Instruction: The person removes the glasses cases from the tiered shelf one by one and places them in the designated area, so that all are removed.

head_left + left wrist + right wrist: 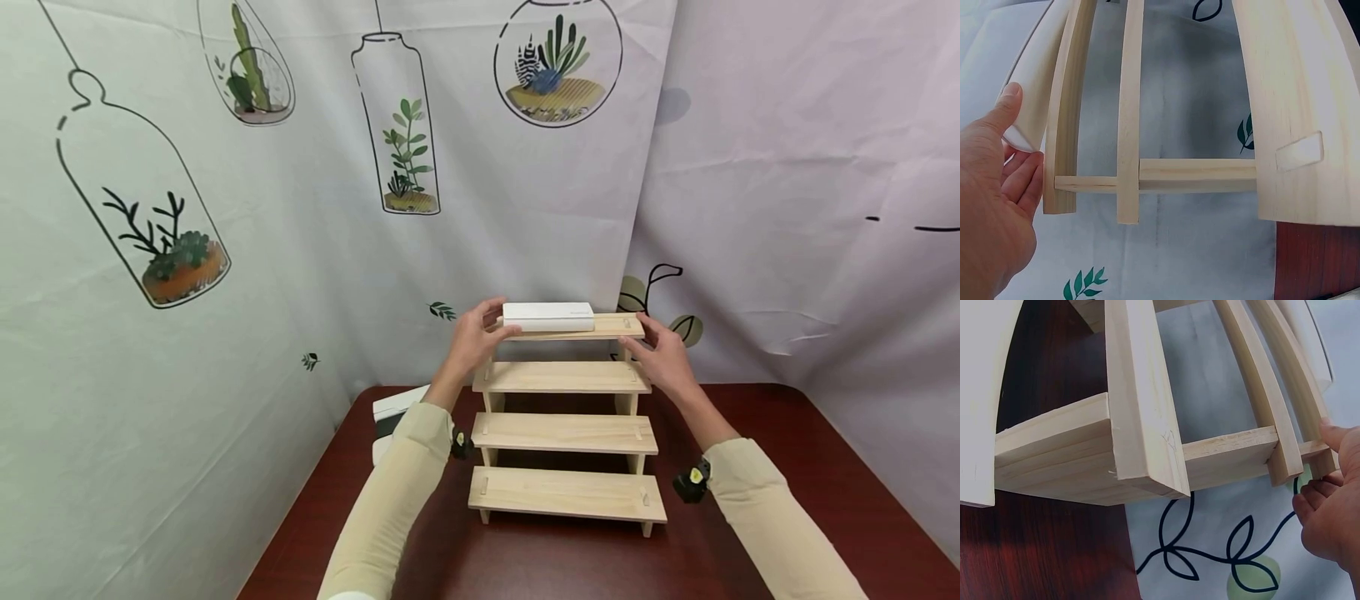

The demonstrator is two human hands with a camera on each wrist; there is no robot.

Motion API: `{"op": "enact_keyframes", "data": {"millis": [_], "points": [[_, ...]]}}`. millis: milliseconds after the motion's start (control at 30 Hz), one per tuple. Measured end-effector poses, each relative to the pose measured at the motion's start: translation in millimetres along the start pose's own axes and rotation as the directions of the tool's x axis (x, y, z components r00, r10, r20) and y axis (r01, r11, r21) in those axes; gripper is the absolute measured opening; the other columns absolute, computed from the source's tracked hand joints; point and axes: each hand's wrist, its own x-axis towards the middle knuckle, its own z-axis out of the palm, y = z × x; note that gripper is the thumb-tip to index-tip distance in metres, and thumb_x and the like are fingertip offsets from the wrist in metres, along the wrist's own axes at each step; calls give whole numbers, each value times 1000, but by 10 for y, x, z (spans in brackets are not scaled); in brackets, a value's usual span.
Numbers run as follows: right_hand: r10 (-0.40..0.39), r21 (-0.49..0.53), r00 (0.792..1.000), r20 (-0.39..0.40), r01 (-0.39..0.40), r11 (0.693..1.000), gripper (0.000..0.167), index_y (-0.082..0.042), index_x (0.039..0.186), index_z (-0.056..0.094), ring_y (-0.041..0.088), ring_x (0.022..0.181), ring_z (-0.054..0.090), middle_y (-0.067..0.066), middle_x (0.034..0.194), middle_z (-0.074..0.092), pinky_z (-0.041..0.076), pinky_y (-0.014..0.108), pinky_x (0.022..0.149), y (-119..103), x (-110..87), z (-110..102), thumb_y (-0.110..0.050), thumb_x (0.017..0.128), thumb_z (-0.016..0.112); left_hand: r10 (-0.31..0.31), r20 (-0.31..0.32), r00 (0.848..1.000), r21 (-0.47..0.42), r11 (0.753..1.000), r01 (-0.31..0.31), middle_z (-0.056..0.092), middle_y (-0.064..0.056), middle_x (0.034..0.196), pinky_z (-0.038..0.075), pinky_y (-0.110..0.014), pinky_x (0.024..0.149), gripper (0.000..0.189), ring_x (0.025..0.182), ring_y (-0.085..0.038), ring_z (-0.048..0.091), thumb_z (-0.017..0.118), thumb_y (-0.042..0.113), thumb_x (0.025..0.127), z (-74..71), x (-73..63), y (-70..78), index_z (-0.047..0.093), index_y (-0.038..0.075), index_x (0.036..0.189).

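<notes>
A pale wooden four-step rack stands upright on the dark red table. On the left part of its top board lies a slim white box. My left hand holds the left end of this box; in the left wrist view its thumb lies along the box, with the other fingers curled by its end. At the opposite side, my right hand grips the right end of the top board between thumb and fingers. The lower boards carry nothing.
More white items, with a dark part between them, lie on the table at the left, partly hidden by my left sleeve. A white cloth printed with plants in glass jars hangs behind the table and along its left.
</notes>
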Motion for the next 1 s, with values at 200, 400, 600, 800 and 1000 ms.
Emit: {"op": "enact_keyframes", "data": {"millis": [200,400,600,800,1000], "points": [[-2,6,1000,3,2,1000,75,5,165,29,49,146,43,33,160,40,41,63,114,-8,-5,-10,-28,108,67,8,-16,1000,8,1000,-8,65,-18,144,54,-32,103,66,133,-29,64,88,19,89,-10,-8,11,60,-1,145],[6,9,1000,6,-6,1000,75,4,165,30,49,147,42,33,161,39,40,63,114,-18,-8,-13,-29,108,67,35,-23,999,8,999,-35,65,-19,143,54,-38,105,64,132,-31,64,88,17,90,-17,-33,14,60,-5,144],[12,8,1000,4,-12,1000,75,3,165,29,49,147,42,32,162,39,40,62,114,-10,-11,-9,-29,108,67,47,-34,998,-4,999,-47,65,-20,142,54,-40,105,63,132,-32,64,88,16,89,-37,-72,26,61,-4,143],[9,5,1000,-5,-9,1000,75,3,165,30,49,146,43,32,161,40,41,63,114,-15,-17,-4,-29,108,67,51,-49,997,-51,997,-54,65,-21,142,54,-43,104,63,131,-34,64,89,14,88,-75,-118,34,62,-6,141],[6,-3,1000,-9,-6,1000,76,3,165,29,50,147,42,33,161,39,40,63,114,-11,-25,0,-30,108,66,58,-50,997,-104,993,-63,63,-22,143,55,-44,104,65,132,-35,64,89,12,88,-113,-172,23,60,-8,143]]}}
